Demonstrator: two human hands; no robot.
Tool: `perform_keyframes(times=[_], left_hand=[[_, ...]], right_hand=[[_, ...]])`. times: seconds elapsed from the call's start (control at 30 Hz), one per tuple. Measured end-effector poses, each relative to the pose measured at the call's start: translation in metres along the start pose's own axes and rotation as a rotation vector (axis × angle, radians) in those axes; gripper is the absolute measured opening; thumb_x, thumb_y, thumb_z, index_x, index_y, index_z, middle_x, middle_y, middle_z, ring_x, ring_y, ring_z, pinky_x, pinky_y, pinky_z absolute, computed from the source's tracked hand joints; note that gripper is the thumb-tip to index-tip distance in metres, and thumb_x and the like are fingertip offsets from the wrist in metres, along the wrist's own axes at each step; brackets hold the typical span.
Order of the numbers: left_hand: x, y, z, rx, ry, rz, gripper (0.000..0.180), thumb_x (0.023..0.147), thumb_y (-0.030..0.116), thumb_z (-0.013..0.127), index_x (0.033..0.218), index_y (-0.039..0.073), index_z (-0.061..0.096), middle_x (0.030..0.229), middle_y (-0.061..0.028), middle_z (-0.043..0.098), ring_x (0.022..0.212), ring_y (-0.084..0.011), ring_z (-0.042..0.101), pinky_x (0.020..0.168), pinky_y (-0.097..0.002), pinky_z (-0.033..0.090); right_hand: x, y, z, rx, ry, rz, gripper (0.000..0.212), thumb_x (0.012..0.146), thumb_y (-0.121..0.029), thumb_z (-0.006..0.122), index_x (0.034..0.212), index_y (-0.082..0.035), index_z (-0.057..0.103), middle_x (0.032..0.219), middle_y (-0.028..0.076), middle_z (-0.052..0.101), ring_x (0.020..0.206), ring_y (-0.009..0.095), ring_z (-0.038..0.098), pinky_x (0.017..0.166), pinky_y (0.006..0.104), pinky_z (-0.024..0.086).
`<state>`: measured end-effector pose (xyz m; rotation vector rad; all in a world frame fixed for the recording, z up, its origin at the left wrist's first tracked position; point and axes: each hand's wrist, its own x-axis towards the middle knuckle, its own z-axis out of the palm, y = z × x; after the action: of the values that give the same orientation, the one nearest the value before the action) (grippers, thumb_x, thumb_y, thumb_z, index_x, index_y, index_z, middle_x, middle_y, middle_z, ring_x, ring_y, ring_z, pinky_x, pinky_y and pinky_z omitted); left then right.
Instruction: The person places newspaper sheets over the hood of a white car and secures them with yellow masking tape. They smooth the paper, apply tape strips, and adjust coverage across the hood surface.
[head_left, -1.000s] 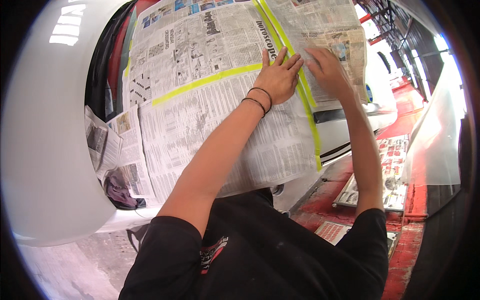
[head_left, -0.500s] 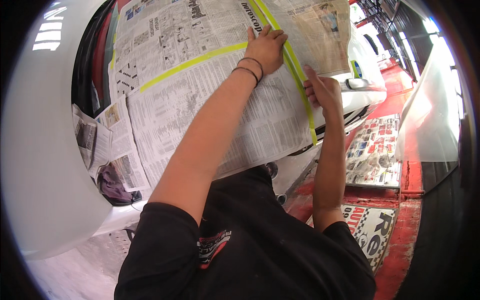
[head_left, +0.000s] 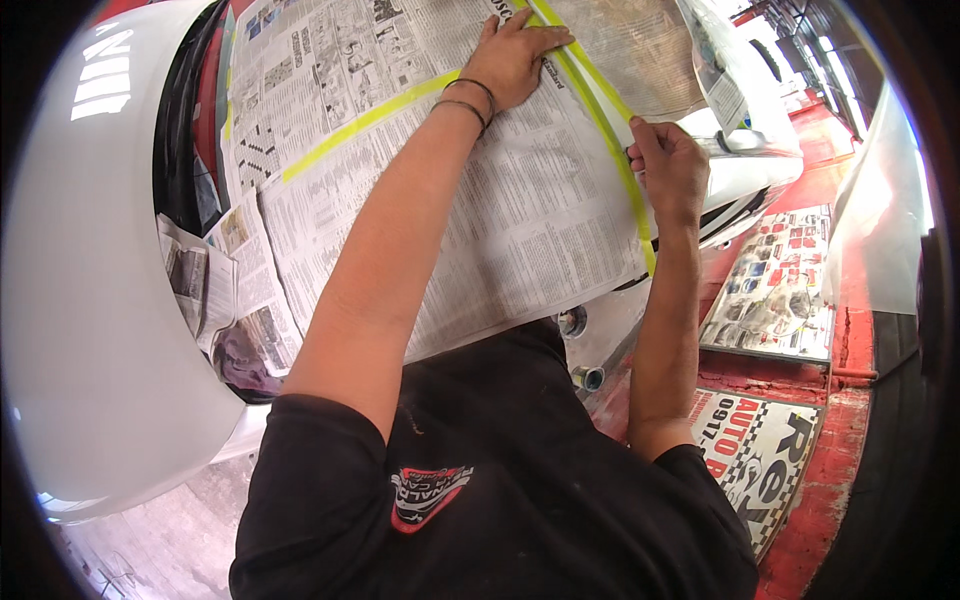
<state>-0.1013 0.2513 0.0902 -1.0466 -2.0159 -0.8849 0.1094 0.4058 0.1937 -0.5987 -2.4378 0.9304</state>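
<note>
Newspaper sheets (head_left: 500,220) cover part of a white car's body, and yellow-green masking tape (head_left: 622,165) runs along their right edge. Another strip of tape (head_left: 370,125) crosses the sheets from left to centre. My left hand (head_left: 508,65) lies flat on the paper near the top, fingers spread beside the tape. Between thumb and fingers, my right hand (head_left: 672,165) pinches the end of a second tape strip (head_left: 590,75). That strip slants from near my left fingertips, apart from the edge tape below it.
White car panels (head_left: 90,280) curve along the left, with crumpled newspaper and dark purple cloth (head_left: 245,360) in a gap. At right are a printed board (head_left: 770,285), a checker-bordered sign (head_left: 760,460) on red ground and a translucent sheet (head_left: 875,210). Metal exhaust tips (head_left: 588,378) show below the paper.
My right hand has risen slightly and moved right, now pinching a tape strip that stretches away from the edge tape. My left hand has shifted up and left along the paper.
</note>
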Motion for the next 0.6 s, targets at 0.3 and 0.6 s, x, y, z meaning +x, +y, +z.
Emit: perform_keyframes(times=[0.3,0.6], left_hand=[[-0.001,0.003,-0.006,-0.24,-0.07,-0.085,0.051,0.095,0.003,0.054,0.143,0.015,0.067,0.148,-0.0079,0.065,0.152,-0.0429,0.041,0.124,-0.0625,0.03],[-0.001,0.002,-0.006,-0.289,-0.03,-0.08,0.047,0.092,0.007,0.057,0.136,0.012,0.071,0.146,-0.0116,0.066,0.15,-0.0452,0.04,0.124,-0.0605,0.029]], right_hand=[[-0.004,-0.002,0.002,-0.172,0.05,-0.108,0.033,0.096,-0.034,0.078,0.094,-0.001,0.079,0.072,0.006,0.076,0.066,0.014,0.07,0.073,0.0307,0.056],[-0.003,-0.001,0.003,-0.372,0.023,-0.125,0.035,0.094,-0.038,0.074,0.092,-0.003,0.079,0.076,0.007,0.078,0.072,0.021,0.075,0.078,0.0355,0.057]])
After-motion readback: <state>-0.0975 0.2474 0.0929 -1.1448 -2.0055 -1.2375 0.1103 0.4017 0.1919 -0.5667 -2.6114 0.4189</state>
